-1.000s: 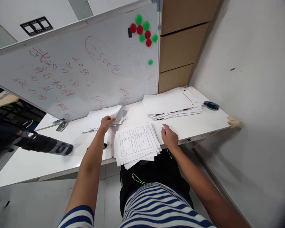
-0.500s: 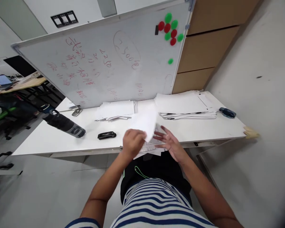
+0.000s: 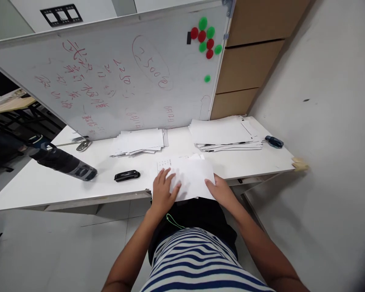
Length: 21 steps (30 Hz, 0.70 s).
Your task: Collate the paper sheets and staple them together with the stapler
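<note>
While paper stack (image 3: 194,174) lies long axis L–R; L hand (image 3: 164,190) splayed over left end; R hand (image 3: 221,190) gripping right edge.

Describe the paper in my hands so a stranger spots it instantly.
Below the whiteboard runs a white desk. At its near edge is a blank-topped sheet. Unlike the two paper piles farther back, it lies under your left hand, with your right hand at its right edge.
</note>
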{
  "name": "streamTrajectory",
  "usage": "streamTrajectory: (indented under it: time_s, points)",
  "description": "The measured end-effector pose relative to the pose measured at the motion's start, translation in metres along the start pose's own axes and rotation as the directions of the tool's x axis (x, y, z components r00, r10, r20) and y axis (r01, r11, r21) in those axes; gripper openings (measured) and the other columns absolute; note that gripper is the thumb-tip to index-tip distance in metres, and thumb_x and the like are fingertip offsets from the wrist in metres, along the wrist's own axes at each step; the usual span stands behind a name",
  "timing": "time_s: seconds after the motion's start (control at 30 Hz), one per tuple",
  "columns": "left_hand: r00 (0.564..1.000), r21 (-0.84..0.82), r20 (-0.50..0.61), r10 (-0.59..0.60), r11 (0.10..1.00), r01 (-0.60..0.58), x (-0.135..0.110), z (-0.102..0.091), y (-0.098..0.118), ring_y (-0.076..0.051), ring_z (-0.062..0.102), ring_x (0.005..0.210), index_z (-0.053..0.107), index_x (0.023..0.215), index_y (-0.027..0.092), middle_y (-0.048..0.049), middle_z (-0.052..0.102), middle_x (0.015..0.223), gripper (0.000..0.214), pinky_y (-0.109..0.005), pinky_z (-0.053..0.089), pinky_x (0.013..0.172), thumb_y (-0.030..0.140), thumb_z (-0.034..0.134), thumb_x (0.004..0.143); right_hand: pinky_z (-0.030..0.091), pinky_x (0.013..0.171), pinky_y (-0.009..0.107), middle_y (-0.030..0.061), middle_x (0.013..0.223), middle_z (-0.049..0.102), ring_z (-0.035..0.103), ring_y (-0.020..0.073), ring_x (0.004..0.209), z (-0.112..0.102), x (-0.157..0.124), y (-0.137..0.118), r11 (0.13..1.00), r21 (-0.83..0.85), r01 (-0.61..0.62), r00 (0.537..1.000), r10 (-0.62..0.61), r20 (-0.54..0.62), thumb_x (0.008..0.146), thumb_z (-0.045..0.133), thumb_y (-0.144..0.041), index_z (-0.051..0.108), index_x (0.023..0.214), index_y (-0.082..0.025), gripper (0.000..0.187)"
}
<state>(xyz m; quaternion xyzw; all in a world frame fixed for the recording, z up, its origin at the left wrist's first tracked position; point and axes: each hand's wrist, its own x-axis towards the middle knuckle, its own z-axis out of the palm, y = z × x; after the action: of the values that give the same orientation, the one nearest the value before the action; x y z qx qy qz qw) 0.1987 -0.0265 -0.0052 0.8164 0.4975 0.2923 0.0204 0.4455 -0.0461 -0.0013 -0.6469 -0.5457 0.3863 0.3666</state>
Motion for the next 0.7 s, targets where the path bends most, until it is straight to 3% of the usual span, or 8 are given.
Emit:
streamTrajectory:
  time_s: [0.07, 0.17, 0.27, 0.37, 0.47, 0.57, 0.7]
  points:
    - [0.995, 0.031, -0.020, -0.094, 0.995, 0.095, 0.002, -0.003, -0.012, -0.033, 0.034, 0.144, 0.055, 0.128, 0.021, -0.0144, 0.051, 0.144, 0.038, -0.053, 0.036, 0.112, 0.039, 0.052, 0.095, 0.052, 0.089, 0.039, 0.0100, 0.116, 0.072, 0.066, 0.0289, 0.107, -0.002, 0.000, 0.001, 0.997, -0.054, 0.047, 0.999, -0.046, 0.021, 0.092, 0.046, -0.035, 0.064, 0.125, -0.019, 0.041]
    - [0.993, 0.055, -0.015, -0.116, 0.992, 0.117, 0.011, -0.009, -0.024, -0.035, 0.028, 0.146, 0.049, 0.135, 0.020, -0.0160, 0.046, 0.148, 0.050, -0.055, 0.033, 0.114, 0.046, 0.055, 0.093, 0.054, 0.085, 0.037, 0.0086, 0.112, 0.073, 0.068, 0.0280, 0.104, -0.002, -0.004, -0.001, 0.991, -0.075, 0.108, 0.993, -0.103, 0.058, 0.096, 0.043, -0.039, 0.063, 0.127, -0.021, 0.041]
    - [0.999, 0.037, -0.003, -0.045, 0.998, 0.045, 0.026, -0.020, -0.025, -0.036, 0.023, 0.148, 0.040, 0.144, 0.021, -0.0168, 0.038, 0.153, 0.068, -0.055, 0.030, 0.116, 0.053, 0.062, 0.087, 0.054, 0.085, 0.036, 0.0072, 0.112, 0.074, 0.069, 0.0266, 0.100, -0.002, -0.009, -0.006, 0.975, -0.072, 0.211, 0.976, -0.205, 0.079, 0.098, 0.043, -0.041, 0.063, 0.127, -0.023, 0.040]
    - [0.996, 0.026, -0.064, 0.064, 0.998, -0.063, 0.043, -0.030, -0.018, -0.036, 0.018, 0.150, 0.039, 0.145, 0.024, -0.0166, 0.033, 0.156, 0.072, -0.055, 0.029, 0.116, 0.053, 0.066, 0.084, 0.055, 0.087, 0.036, 0.0056, 0.118, 0.073, 0.070, 0.0253, 0.100, 0.000, -0.011, -0.005, 0.949, -0.061, 0.309, 0.950, -0.305, 0.063, 0.099, 0.044, -0.038, 0.062, 0.130, -0.025, 0.039]
    - [0.969, 0.057, -0.193, 0.154, 0.988, -0.145, 0.056, -0.036, -0.007, -0.037, 0.015, 0.150, 0.047, 0.139, 0.026, -0.0156, 0.032, 0.157, 0.066, -0.058, 0.025, 0.116, 0.050, 0.070, 0.082, 0.055, 0.090, 0.038, 0.0049, 0.125, 0.070, 0.070, 0.0254, 0.105, 0.004, -0.009, 0.005, 0.902, -0.078, 0.425, 0.905, -0.424, 0.025, 0.098, 0.044, -0.032, 0.061, 0.133, -0.025, 0.040]
    - [0.938, 0.075, -0.252, 0.237, 0.971, -0.225, 0.060, -0.036, 0.001, -0.035, 0.023, 0.148, 0.057, 0.129, 0.028, -0.0117, 0.044, 0.150, 0.050, -0.056, 0.026, 0.116, 0.043, 0.071, 0.083, 0.055, 0.093, 0.039, 0.0042, 0.127, 0.069, 0.068, 0.0253, 0.109, 0.008, -0.007, 0.016, 0.849, -0.092, 0.520, 0.852, -0.523, -0.007, 0.096, 0.045, -0.027, 0.060, 0.135, -0.026, 0.042]
    - [0.897, 0.093, -0.338, 0.284, 0.959, -0.268, 0.055, -0.028, 0.006, -0.027, 0.043, 0.138, 0.065, 0.113, 0.029, -0.0067, 0.062, 0.131, 0.028, -0.051, 0.028, 0.116, 0.033, 0.069, 0.086, 0.056, 0.091, 0.039, 0.0040, 0.124, 0.070, 0.069, 0.0254, 0.107, 0.010, -0.009, 0.017, 0.855, -0.097, 0.510, 0.857, -0.515, -0.035, 0.097, 0.046, -0.028, 0.060, 0.135, -0.027, 0.041]
